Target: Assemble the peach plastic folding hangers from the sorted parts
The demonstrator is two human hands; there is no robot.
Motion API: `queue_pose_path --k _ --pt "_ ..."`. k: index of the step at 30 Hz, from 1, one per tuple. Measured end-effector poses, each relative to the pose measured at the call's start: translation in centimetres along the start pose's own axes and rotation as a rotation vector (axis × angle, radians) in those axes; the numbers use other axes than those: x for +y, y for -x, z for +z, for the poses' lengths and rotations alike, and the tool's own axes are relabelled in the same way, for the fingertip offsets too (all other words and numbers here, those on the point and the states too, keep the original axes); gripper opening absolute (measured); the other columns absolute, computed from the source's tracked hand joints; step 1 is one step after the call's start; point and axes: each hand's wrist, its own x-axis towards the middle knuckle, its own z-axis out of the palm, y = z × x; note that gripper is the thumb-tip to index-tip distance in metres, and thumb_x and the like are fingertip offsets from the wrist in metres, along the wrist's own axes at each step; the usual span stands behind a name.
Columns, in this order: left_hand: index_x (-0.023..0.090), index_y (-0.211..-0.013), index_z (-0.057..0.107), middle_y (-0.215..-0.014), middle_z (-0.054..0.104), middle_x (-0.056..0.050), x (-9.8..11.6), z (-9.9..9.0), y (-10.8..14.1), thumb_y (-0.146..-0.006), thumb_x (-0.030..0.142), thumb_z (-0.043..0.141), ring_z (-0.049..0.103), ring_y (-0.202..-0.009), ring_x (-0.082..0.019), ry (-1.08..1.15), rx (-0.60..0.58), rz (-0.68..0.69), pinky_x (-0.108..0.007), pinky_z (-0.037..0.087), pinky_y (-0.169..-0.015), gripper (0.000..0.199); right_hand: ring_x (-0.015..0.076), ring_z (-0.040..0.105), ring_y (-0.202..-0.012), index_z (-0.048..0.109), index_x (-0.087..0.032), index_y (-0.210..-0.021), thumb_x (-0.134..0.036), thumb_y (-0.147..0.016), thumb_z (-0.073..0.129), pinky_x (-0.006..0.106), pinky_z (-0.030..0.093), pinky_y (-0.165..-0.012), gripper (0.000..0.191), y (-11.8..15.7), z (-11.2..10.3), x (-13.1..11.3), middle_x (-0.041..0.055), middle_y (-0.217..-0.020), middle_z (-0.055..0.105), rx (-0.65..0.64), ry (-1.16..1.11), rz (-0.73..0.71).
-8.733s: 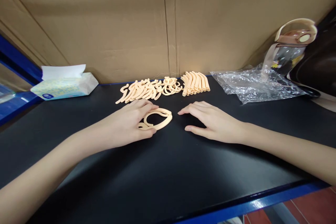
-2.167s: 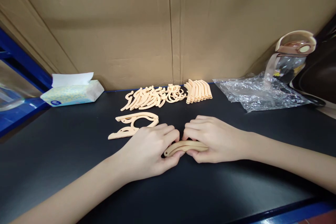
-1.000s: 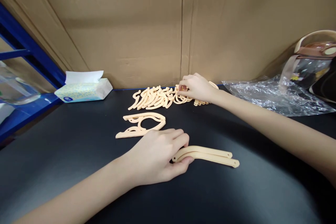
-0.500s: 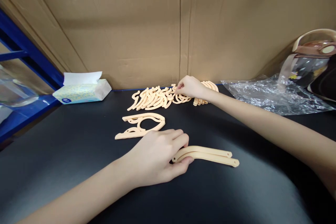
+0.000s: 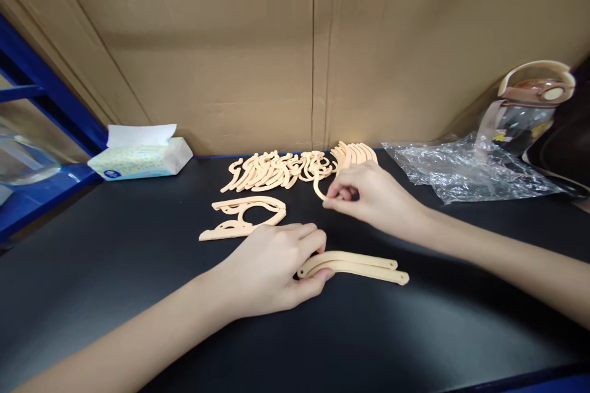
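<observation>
My left hand [image 5: 281, 267] is closed around the left ends of two curved cream plastic hanger arms [image 5: 364, 267], which lie side by side just above the black tabletop or on it; I cannot tell which. Between the thumb and fingers of my right hand [image 5: 369, 193] is a thin curved hanger hook [image 5: 318, 187], its bend pointing toward the pile. A folded hanger [image 5: 262, 202] lies flat beyond my left hand. Along the back sit a pile of loose hanger hooks [image 5: 267, 172], smaller curved pieces [image 5: 313, 163] and a row of hanger arms [image 5: 357, 153].
A tissue pack [image 5: 141, 156] stands at the back left, near a blue metal frame [image 5: 55, 98]. At the right lies crumpled clear plastic wrap [image 5: 442, 169], with a brown-lidded bottle [image 5: 525, 110] behind it. A cardboard wall [image 5: 221, 61] closes off the table's back edge.
My right hand has come away from the pile, toward me and to the right, with a hanger hook in it. The left hand keeps its hold on the two arms.
</observation>
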Motion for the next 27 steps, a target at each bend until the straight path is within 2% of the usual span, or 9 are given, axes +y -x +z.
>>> queue_pose_path --k 3,7,17,27 --pt "0.019 -0.076 0.051 -0.072 0.055 0.003 0.1 0.0 -0.1 -0.087 0.035 0.047 0.050 -0.060 -0.012 -0.010 -0.006 -0.002 -0.024 0.030 -0.052 0.019 0.0123 0.051 -0.067 0.065 -0.016 -0.071 -0.024 -0.082 0.063 0.029 0.033 -0.077 0.013 1.9 0.4 -0.4 -0.0026 -0.063 0.057 0.010 0.117 -0.097" --pt "0.019 -0.077 0.052 -0.072 0.055 0.002 0.2 0.0 -0.1 -0.089 0.036 0.045 0.051 -0.062 -0.013 -0.039 -0.003 0.004 -0.024 0.031 -0.053 0.022 0.0130 0.050 -0.070 0.063 -0.015 -0.073 -0.024 -0.082 0.063 0.029 0.031 -0.078 0.012 2.2 1.0 -0.2 -0.0021 -0.066 0.058 -0.011 0.140 -0.162" --pt "0.018 -0.076 0.051 -0.072 0.055 0.003 -0.1 0.3 -0.2 -0.089 0.034 0.046 0.049 -0.062 -0.012 -0.043 0.009 0.036 -0.025 0.030 -0.052 0.021 0.0125 0.048 -0.067 0.062 -0.016 -0.070 -0.022 -0.082 0.061 0.029 0.030 -0.075 0.013 2.3 1.9 0.1 -0.0022 -0.065 0.057 -0.066 0.093 -0.175" --pt "0.019 -0.079 0.051 -0.073 0.055 0.003 -0.1 0.4 -0.3 -0.090 0.036 0.045 0.049 -0.062 -0.012 -0.029 0.007 0.019 -0.024 0.031 -0.053 0.021 0.0117 0.047 -0.065 0.062 -0.016 -0.071 -0.023 -0.082 0.063 0.029 0.029 -0.076 0.013 2.3 1.5 0.0 -0.0031 -0.063 0.056 -0.144 0.034 -0.133"
